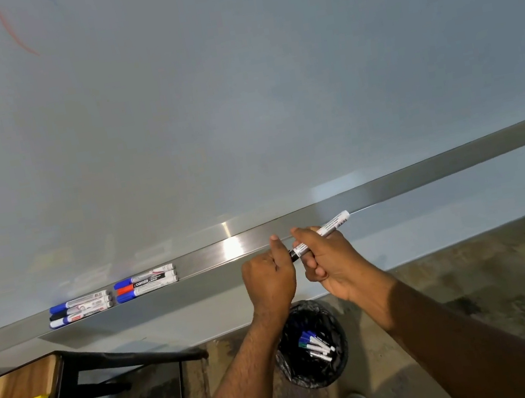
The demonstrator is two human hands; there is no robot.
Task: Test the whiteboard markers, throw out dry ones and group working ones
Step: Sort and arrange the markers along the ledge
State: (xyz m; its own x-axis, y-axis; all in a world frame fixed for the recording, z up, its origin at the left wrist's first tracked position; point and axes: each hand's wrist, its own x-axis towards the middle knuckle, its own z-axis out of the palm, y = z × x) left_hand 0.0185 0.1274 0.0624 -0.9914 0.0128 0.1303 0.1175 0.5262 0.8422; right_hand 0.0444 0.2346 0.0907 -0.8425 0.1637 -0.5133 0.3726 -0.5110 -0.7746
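Right hand [329, 262] curled round a white marker [325, 230], black tip end toward left hand [269, 279]. Left hand fisted beside that tip, thumb up, likely pinching the cap; cannot tell for sure. Left of both hands, six capped markers [114, 295] in two groups on the tray [228, 249]. Below the hands, discarded markers [315, 346] inside a black-lined bin [334, 325].

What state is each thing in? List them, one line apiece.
Marker: held in front of the tray, black end toward the left hand.
Right hand: grips the marker's barrel.
Left hand: curled at the marker's black end; cap on or off, cannot tell.
Six markers: capped, lying in two groups of three on the tray.
Bin: open, holds discarded markers.
Whiteboard: bears red, black and blue strokes.
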